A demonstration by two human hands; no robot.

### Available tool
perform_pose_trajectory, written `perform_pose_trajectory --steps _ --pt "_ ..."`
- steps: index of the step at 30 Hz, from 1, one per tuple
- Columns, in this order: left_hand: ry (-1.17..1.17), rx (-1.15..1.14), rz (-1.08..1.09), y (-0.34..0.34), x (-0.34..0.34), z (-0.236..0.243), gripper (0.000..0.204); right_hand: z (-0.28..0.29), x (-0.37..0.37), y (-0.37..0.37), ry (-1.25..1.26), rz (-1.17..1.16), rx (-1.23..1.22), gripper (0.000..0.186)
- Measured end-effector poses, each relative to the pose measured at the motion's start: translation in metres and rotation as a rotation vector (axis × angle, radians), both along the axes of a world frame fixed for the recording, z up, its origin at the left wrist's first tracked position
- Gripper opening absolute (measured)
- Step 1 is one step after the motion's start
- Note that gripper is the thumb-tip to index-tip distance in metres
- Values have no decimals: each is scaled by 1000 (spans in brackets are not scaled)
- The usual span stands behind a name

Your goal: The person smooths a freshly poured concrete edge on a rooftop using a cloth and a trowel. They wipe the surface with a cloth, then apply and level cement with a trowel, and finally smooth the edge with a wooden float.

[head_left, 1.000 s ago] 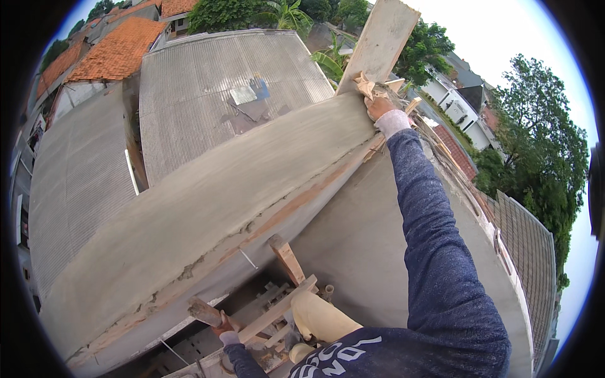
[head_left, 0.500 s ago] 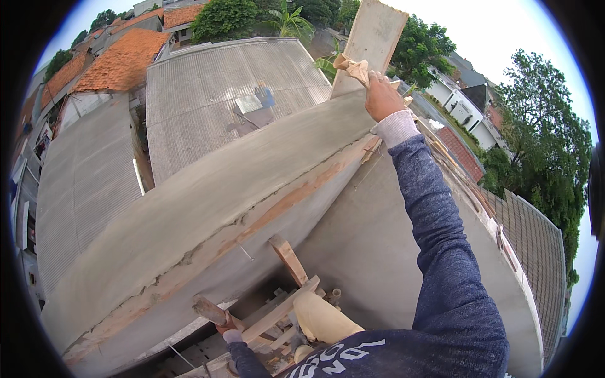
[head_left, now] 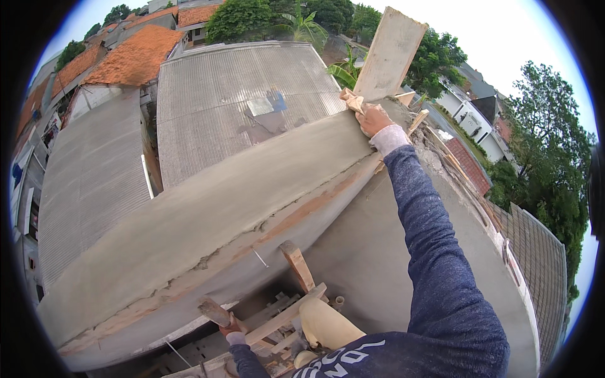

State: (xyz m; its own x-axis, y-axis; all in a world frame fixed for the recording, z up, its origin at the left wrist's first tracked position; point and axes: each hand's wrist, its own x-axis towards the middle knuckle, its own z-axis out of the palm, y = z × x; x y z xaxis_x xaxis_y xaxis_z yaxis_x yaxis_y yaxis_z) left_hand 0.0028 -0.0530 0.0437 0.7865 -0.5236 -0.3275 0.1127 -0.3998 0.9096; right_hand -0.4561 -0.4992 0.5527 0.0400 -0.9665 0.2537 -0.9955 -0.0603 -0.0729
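My right hand (head_left: 373, 118) is closed on a crumpled piece of tan paper-like material (head_left: 351, 99). Its fingers rest at the far end of a smooth grey cement ledge (head_left: 208, 201), beside an upright wooden board (head_left: 391, 53). Low in the picture, my left hand (head_left: 233, 324) is wrapped round a rough piece of timber (head_left: 214, 310) below the ledge. Part of that hand is hidden by the wood. The ledge's near edge is ragged, with a reddish strip under it.
Wooden bracing (head_left: 287, 313) and a post (head_left: 297, 266) stand below me next to a deep gap. A thin metal rod (head_left: 259, 257) juts from the wall. A plastered wall (head_left: 372, 252) runs along the right. Corrugated roofs (head_left: 233, 107) lie beyond the ledge.
My right hand has come down and slightly nearer with the tan piece, from beside the board onto the ledge's end. My left hand keeps its hold; the view has shifted a little.
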Motion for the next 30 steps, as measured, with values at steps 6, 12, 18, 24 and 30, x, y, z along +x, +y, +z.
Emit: perform_pose_trajectory --steps 6,12,18,24,30 --pt "-80 19 -36 3 11 -14 48 25 194 137 -124 639 149 49" --pt "-107 29 -46 4 9 -6 57 72 198 191 47 762 -333 49" --pt "-114 65 -44 0 3 -7 64 88 3 49 69 -60 -243 37" --pt "-105 13 -50 1 5 -12 63 102 -91 -29 -48 -380 -246 30" --pt "-145 106 -12 6 6 4 62 82 -47 -56 89 -570 -93 31"
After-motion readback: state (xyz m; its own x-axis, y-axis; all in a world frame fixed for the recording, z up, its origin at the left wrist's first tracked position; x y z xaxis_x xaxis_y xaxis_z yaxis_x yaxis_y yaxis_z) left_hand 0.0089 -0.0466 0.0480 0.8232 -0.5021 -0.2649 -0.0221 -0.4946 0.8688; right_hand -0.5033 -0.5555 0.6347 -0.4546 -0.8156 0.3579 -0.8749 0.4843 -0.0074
